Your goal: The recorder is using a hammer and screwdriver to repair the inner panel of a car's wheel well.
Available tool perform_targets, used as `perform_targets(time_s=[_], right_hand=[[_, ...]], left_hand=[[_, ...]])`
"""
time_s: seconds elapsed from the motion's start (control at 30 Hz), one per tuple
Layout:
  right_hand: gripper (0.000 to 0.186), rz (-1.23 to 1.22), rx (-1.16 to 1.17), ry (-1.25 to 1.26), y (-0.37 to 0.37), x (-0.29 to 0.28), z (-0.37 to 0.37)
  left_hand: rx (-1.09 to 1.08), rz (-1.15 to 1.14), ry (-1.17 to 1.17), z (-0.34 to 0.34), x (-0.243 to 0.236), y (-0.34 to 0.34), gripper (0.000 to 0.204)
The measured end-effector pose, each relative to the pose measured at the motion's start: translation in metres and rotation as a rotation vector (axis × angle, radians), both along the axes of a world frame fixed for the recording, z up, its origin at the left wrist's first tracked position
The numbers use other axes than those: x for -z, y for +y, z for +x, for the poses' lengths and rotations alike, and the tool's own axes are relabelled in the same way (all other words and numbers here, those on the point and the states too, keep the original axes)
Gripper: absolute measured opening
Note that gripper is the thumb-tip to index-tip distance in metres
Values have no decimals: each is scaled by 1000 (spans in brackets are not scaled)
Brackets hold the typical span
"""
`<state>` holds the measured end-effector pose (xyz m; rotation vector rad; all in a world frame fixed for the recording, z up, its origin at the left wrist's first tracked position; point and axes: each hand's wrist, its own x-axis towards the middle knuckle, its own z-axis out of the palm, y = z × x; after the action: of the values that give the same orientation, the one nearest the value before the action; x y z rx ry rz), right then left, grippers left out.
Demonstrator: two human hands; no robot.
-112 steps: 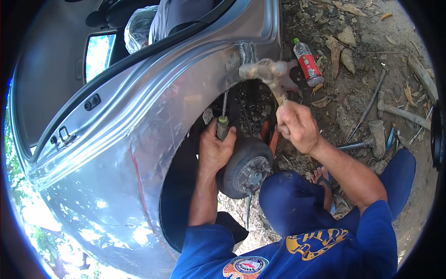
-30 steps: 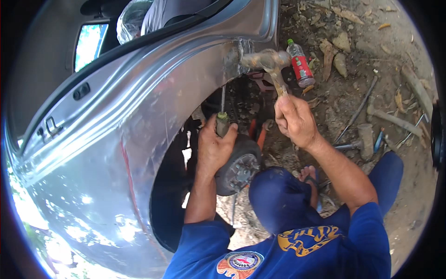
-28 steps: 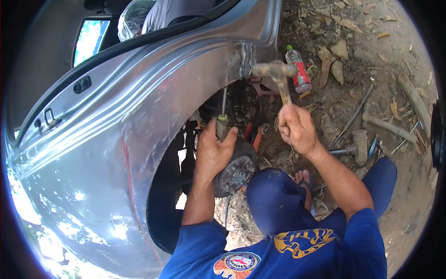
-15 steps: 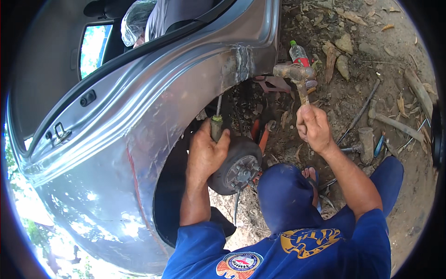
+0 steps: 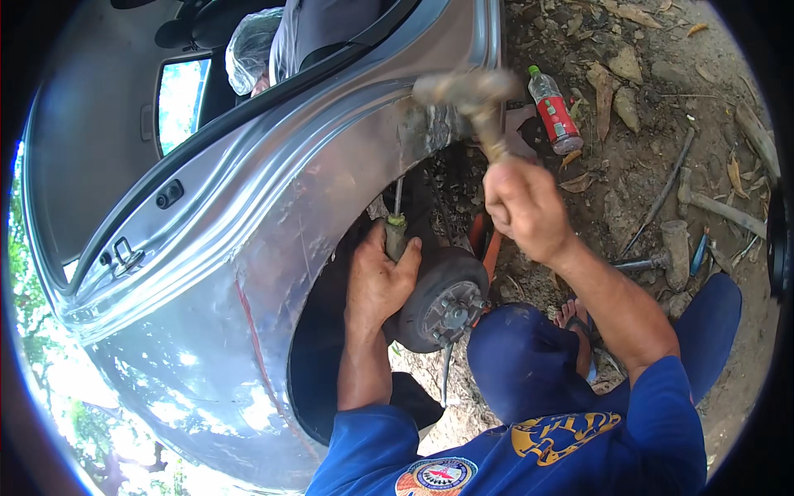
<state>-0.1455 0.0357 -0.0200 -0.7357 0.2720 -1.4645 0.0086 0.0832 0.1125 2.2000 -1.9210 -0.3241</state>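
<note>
My left hand [image 5: 382, 277] is closed around the worn greenish handle [image 5: 395, 236] of a long metal-shafted tool, whose shaft reaches up into the car's wheel arch. My right hand [image 5: 529, 207] grips a rusty hammer [image 5: 467, 91], its blurred head raised over the patched upper edge of the silver fender [image 5: 331, 190], near where the tool's shaft runs under it. Whether the head touches the metal I cannot tell. A bare wheel hub with drum [image 5: 447, 310] sits just below my left hand. Part of the tool's shaft is hidden behind the body panel.
A plastic bottle [image 5: 552, 112] with a red label lies on the dirt, among leaves and stones. Another hammer [image 5: 674, 252], metal rods [image 5: 657, 194] and further tools lie at right. Orange metal [image 5: 490, 248] shows beside the hub. My bent knee [image 5: 513, 347] is below it.
Since half a second ago, my right hand and hammer have swung up and left toward the fender edge. My left hand keeps its hold on the tool, slightly shifted right in view.
</note>
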Motion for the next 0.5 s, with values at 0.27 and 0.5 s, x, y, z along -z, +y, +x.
perform_targets(time_s=[0.27,0.5], right_hand=[[39,100,-7,15,-7,-11,6],[39,-16,150,157,0,-5,7]], left_hand=[[146,-88,-102,2,2,-9,15],[141,-136,-55,0,7,-4,11]])
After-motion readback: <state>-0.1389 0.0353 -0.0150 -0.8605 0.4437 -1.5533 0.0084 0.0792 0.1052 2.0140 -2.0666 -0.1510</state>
